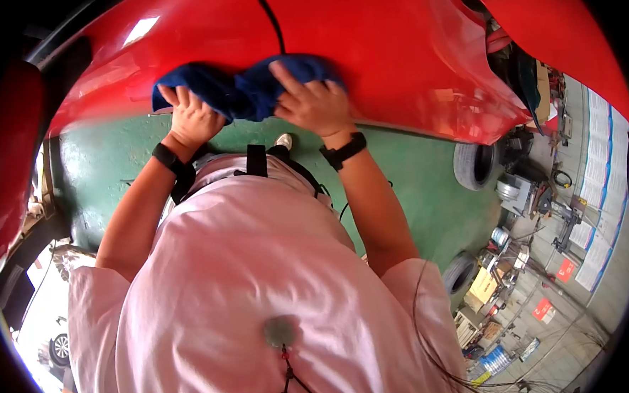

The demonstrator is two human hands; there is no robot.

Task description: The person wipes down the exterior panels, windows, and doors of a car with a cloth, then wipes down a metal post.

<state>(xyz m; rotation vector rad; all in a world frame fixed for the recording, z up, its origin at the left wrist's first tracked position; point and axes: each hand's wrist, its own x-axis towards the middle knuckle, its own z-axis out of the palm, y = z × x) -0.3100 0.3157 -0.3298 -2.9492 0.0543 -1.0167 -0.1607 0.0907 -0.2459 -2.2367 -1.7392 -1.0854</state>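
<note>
A dark blue cloth (249, 93) lies bunched along the lower edge of a glossy red car body panel (399, 42). My left hand (195, 119) grips the cloth's left part, its fingers bent over the fabric. On the right part rests my right hand (317, 105), slightly blurred, with its index finger stretched out and the other fingers curled on the fabric. The undersides of both hands are hidden. A black cable (269, 17) hangs down the panel to the cloth, between the hands.
Below the panel is a green floor (427, 183). Tyres (475, 165) stand at the right, near metal equipment (517, 193) and boxes (483, 287). Another red panel (558, 34) juts out at upper right. A white car (44, 339) shows at lower left.
</note>
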